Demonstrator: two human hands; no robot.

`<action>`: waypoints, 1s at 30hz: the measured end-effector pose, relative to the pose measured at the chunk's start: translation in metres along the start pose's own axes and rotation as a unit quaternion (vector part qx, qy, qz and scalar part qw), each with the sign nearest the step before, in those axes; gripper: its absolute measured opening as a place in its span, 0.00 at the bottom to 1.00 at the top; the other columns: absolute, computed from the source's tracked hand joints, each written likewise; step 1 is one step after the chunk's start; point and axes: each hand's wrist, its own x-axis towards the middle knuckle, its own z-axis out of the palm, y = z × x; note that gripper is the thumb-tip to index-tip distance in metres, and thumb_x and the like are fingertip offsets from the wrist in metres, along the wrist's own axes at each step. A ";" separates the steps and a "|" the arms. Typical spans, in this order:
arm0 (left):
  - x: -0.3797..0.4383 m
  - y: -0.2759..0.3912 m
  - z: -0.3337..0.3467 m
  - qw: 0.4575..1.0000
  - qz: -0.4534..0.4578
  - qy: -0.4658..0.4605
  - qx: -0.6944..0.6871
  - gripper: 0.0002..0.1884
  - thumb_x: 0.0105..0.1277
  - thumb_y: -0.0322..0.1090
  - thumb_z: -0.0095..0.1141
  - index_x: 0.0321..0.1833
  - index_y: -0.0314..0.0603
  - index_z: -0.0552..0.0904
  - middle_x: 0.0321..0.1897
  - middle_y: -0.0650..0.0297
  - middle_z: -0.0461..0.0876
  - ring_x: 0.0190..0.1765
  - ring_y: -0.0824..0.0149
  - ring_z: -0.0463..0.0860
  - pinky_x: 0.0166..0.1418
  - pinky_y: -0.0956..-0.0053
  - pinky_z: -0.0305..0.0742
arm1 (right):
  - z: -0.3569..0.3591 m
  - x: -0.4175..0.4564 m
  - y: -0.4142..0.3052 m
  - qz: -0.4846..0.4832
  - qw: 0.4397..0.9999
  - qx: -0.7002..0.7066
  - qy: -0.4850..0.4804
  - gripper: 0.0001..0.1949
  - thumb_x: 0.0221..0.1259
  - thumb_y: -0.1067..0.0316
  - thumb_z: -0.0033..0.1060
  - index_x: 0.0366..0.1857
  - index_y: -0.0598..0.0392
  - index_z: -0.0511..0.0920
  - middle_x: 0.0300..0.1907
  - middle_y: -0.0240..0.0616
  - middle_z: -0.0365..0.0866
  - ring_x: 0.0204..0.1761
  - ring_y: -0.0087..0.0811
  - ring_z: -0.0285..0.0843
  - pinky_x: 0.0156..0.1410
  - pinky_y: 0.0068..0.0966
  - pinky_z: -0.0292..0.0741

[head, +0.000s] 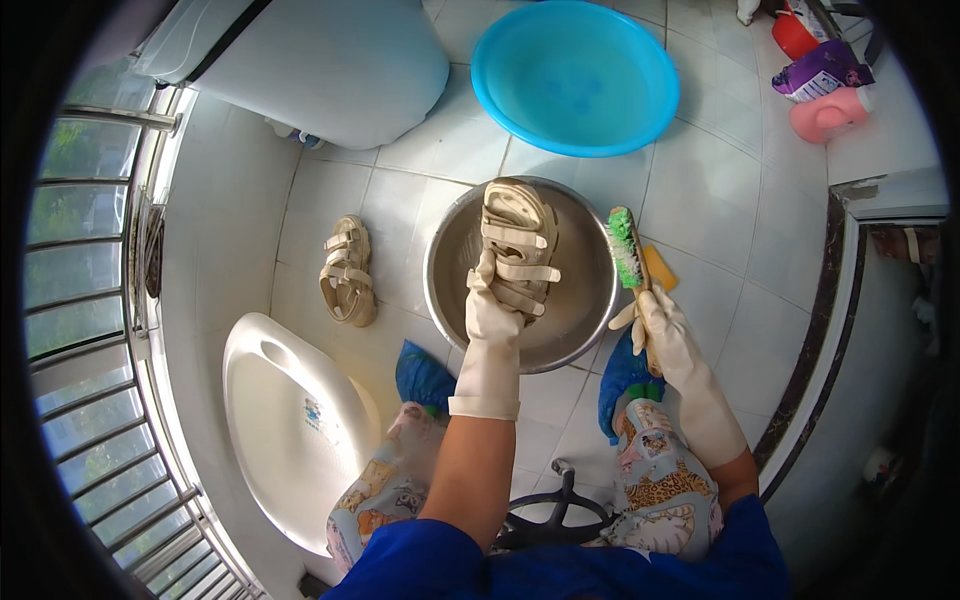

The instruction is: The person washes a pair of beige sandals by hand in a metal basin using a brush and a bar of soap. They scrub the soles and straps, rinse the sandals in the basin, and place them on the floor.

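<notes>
Both hands wear long cream rubber gloves. My left hand (495, 304) grips a beige strapped sandal (517, 244) by its heel end, over a round metal basin (609, 315) with cloudy water in it. The sandal's straps hang loose to the right. My right hand (654, 319) holds a wooden-handled scrubbing brush (628, 251) just right of the basin's rim, its green and white bristles facing left. Close behind the brush, a yellow-orange piece (660, 268) lies on the floor. A second beige sandal (347, 271) rests on the tiles left of the basin.
A blue plastic basin (670, 82) of water stands beyond the metal one. At lower left is a white plastic tub (292, 420). A pink bottle (829, 116) and purple bag (817, 71) are at upper right. Between my covered feet is a black wheeled base (559, 514).
</notes>
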 end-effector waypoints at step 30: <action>-0.091 0.159 0.070 0.711 -0.017 0.135 0.690 0.22 0.79 0.55 0.63 0.64 0.49 0.93 0.60 0.47 0.94 0.62 0.47 0.93 0.64 0.56 0.86 | 0.187 -0.034 -0.093 -0.236 0.910 -0.290 0.181 0.25 0.81 0.68 0.63 0.80 0.48 0.79 0.73 0.39 0.87 0.64 0.40 0.89 0.66 0.37 0.88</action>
